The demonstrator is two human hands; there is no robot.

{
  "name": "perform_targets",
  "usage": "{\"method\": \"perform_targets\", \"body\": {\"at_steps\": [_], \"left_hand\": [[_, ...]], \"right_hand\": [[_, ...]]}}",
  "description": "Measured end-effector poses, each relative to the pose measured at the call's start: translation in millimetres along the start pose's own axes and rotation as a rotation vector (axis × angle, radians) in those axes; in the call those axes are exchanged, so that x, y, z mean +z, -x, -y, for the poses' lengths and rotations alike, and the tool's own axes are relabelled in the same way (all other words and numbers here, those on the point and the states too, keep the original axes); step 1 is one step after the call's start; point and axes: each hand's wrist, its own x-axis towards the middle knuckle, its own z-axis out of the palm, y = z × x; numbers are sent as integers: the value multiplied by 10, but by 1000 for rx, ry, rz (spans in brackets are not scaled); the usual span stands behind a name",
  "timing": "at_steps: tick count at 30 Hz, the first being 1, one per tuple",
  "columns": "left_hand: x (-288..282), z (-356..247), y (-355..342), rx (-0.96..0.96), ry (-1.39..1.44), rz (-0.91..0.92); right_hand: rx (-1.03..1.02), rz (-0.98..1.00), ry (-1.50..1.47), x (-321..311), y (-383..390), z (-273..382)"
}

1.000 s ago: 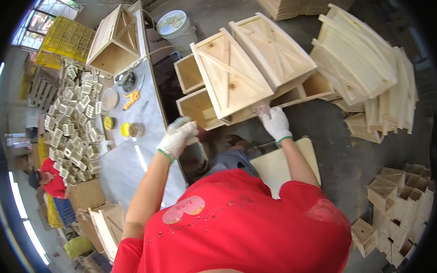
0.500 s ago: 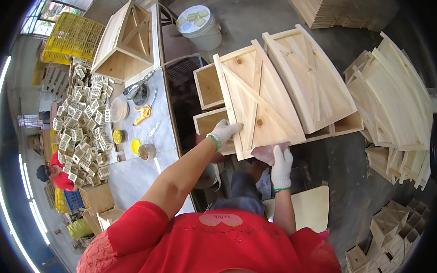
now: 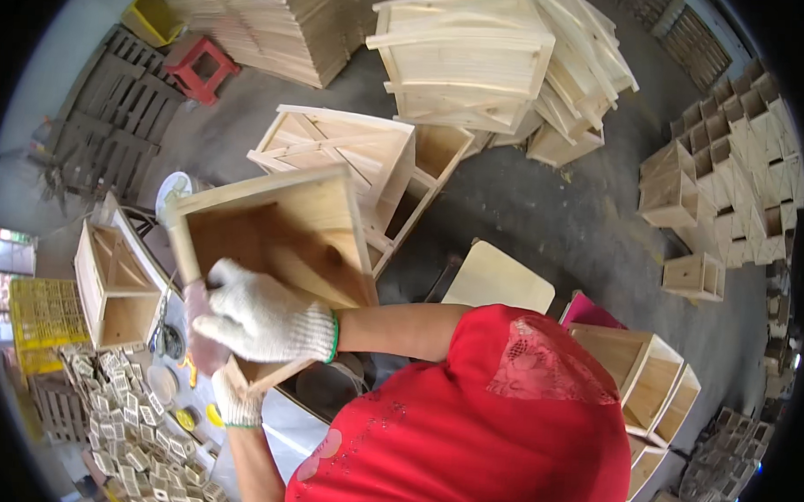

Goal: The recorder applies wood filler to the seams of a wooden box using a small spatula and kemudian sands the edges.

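Observation:
A pale wooden box (image 3: 354, 236) is tilted up before me, its open inside facing me. My right hand (image 3: 262, 321), in a white knit glove with a green cuff, has its fingers closed round a pinkish-brown sheet of sandpaper (image 3: 206, 337). The sandpaper lies against the box's left edge. Below it, my left hand (image 3: 237, 403), also gloved, grips the box's lower corner; some of its fingers are hidden behind the wood. Just beyond, another wooden box (image 3: 339, 151) with a crossed-slat panel rests on an open wooden crate (image 3: 441, 151).
At left a worktable (image 3: 294, 429) holds small tubs, a yellow lid (image 3: 215, 414), many small wood blocks (image 3: 139, 419) and a box (image 3: 118, 276). Stacked panels (image 3: 466, 63) stand ahead. A pale seat (image 3: 500, 279) and more boxes (image 3: 646, 375) are at right. A red stool (image 3: 200, 67) stands far left.
My view has swung to the right. The box has been tipped up so its open inside shows, and my right hand has moved with the sandpaper to its left edge, near my left hand.

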Motion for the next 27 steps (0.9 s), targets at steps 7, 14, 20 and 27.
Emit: {"method": "perform_targets", "body": {"at_steps": [7, 14, 20, 27], "left_hand": [[460, -769, 2173, -11, 1342, -507], [1013, -1146, 3415, 478, 1965, -596], [1332, -689, 3746, 938, 2043, -1041], [1547, -80, 3713, 1501, 1836, -1197]], "right_hand": [[-715, 501, -70, 262, 218, 1557], [-910, 921, -278, 685, 857, 2280], [-686, 1455, -622, 1551, 1560, 2512], [-927, 1753, -578, 2139, 2164, 2789]]}}
